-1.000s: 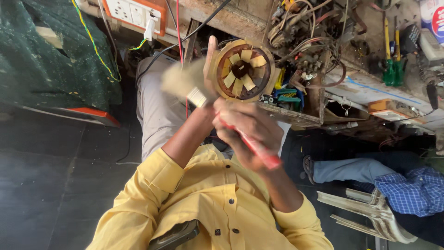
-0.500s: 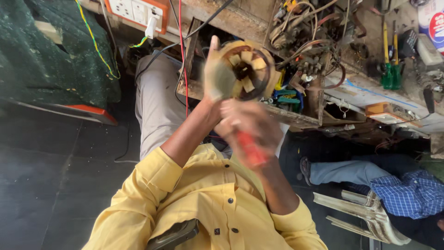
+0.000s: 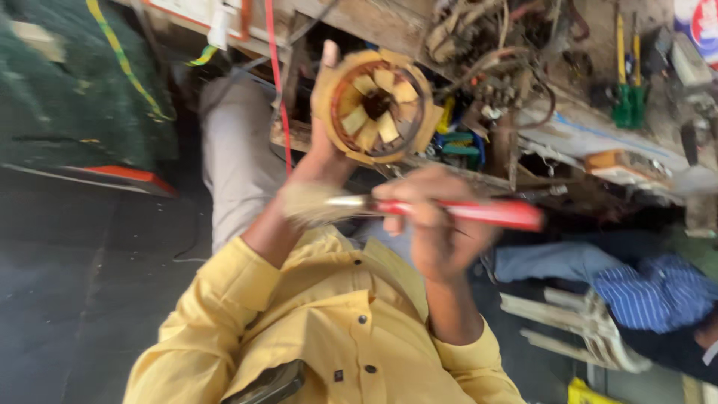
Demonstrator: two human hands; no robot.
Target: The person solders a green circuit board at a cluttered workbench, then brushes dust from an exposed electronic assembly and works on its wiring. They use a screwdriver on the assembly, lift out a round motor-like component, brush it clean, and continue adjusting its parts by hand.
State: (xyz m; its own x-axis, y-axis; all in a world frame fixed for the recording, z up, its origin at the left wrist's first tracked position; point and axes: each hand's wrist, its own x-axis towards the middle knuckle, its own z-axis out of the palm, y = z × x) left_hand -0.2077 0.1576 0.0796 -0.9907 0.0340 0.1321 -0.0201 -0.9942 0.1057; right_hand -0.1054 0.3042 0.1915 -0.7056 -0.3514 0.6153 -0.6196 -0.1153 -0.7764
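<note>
Stator (image 3: 378, 105) is raised in my left hand (image 3: 323, 146), fingers clasping its rim. My right hand (image 3: 437, 224) grips a red-handled brush (image 3: 479, 213) just below the stator, not touching it, so the brushing looks only part done. Up left of the stator is an orange-edged white panel (image 3: 191, 11); far right of it is a round red-and-blue label (image 3: 703, 22).

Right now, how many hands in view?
2. Left hand holds the round wound stator up; right hand grips the red-handled brush below it. The other person's hands at right may be hidden.

My right hand (image 3: 437, 224) & brush bristles (image 3: 310, 206) motion-blurred; palm of left hand (image 3: 329, 142) hidden behind stator (image 3: 378, 105); bench clutter at 1 o'clock unclear.
</note>
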